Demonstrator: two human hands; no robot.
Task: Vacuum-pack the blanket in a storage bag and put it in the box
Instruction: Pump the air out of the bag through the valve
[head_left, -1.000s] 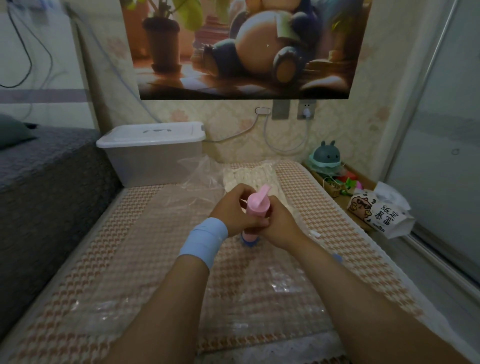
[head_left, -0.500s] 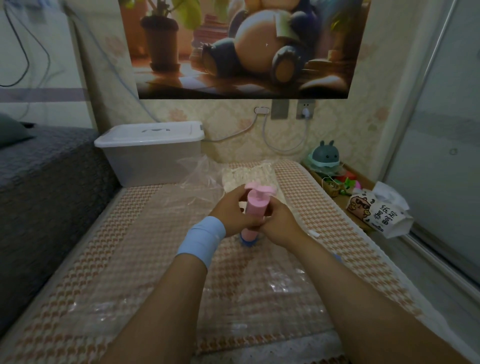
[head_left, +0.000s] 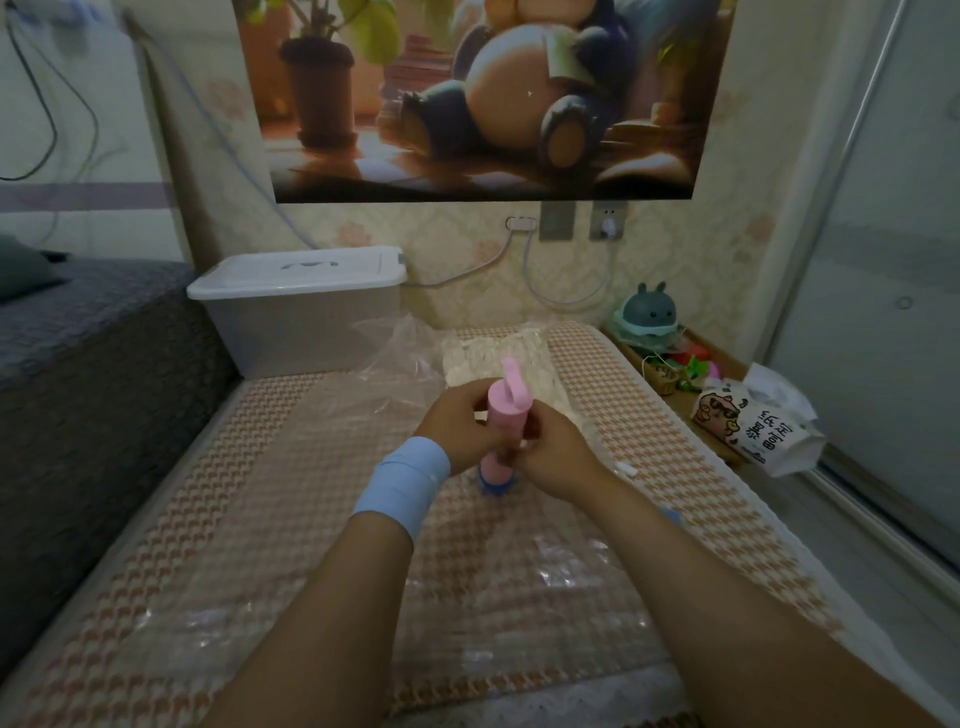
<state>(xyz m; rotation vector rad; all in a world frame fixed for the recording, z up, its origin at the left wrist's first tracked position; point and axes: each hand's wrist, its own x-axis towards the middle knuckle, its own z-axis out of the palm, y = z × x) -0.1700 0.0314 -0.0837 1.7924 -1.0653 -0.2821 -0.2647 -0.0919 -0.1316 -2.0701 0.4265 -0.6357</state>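
Note:
A pink hand pump stands upright on the blue valve of a clear storage bag spread over the patterned mattress. My left hand, with a blue wristband, and my right hand both grip the pump's barrel. Its pink handle sticks up above my fingers. The white blanket lies inside the bag at its far end. A translucent box with a white lid on it sits at the mattress's far left corner.
A grey-covered bed borders the mattress on the left. To the right, a low shelf holds a round teal toy and a tissue pack. Cables hang from wall sockets behind. A sliding glass door stands at the right.
The pump's handle has turned: its top showed tilted, then flat and broadside, and now stands edge-on. Both hands stay clasped on the barrel.

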